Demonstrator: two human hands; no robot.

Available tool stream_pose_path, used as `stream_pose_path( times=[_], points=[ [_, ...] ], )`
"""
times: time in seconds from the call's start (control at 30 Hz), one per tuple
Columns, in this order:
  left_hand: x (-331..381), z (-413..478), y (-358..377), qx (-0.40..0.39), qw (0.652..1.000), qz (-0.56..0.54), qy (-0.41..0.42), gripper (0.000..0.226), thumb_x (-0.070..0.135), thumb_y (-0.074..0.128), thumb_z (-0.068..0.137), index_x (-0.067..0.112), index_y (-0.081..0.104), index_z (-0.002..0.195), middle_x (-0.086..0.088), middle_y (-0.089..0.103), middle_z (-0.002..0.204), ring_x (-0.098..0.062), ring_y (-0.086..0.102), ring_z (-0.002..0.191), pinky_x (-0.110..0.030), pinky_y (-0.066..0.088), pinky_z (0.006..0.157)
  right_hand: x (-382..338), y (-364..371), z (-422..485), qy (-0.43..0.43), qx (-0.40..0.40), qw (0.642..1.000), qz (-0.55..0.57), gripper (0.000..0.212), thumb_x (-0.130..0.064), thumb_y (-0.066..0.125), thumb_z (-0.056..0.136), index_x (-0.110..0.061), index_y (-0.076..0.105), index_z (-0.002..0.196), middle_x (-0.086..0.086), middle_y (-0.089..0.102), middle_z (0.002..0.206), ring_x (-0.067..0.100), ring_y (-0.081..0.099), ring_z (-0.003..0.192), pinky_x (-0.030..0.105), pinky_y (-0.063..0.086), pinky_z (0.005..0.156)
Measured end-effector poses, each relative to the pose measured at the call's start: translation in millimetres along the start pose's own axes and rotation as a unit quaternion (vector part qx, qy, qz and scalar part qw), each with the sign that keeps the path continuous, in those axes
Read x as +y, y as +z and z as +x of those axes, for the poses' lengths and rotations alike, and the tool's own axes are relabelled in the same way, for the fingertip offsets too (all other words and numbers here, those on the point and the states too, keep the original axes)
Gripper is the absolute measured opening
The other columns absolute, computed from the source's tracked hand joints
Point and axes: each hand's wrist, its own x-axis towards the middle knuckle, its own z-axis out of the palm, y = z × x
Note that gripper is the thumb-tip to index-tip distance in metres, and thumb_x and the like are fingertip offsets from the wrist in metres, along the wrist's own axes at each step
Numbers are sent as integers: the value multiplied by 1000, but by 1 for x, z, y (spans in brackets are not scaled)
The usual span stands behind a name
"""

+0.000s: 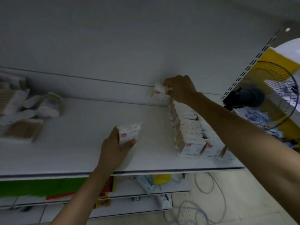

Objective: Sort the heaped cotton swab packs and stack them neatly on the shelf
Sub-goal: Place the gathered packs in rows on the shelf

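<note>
On the white shelf (81,151) the left hand (113,148) grips one swab pack (129,133) from its left side, thumb curled across the lower front and the pack standing upright on the shelf board near the middle. The right hand (180,89) reaches to the back of the shelf and pinches a second pack (159,93) by its top right corner, close against the back panel. This second pack sits at the far end of the row of packs (190,132), which runs from the back panel to the front edge on the right side, under the right forearm; the packs in it stand upright, face forward, touching one another. The swab pack in the left hand is apart from that row, to its left. Well off to the left lies the unsorted heap (27,109), blurred, with loose bags and a round tub among it. Right of the shelf stands a fan (266,98), and cables (203,184) lie on the floor below.
</note>
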Motion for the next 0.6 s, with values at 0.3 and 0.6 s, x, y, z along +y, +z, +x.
stream_pose_path(
  times=[0.3,0.6],
  points=[
    [-12,4,0,10,999,-32,21,33,16,79,77,21,58,102,21,61,90,20,58,77,-1,44,65,-7,26,11,8,-67,967,-246,16,-10,55,87,-15,62,101,4,63,106,22,61,95,30,33,93],
    [-13,3,-2,4,998,-43,44,32,20,79,77,28,54,94,17,62,86,3,61,77,-13,48,63,-100,6,-67,-137,-156,947,245,41,-44,56,91,-24,58,127,-4,64,120,9,54,107,23,36,91]
  ],
)
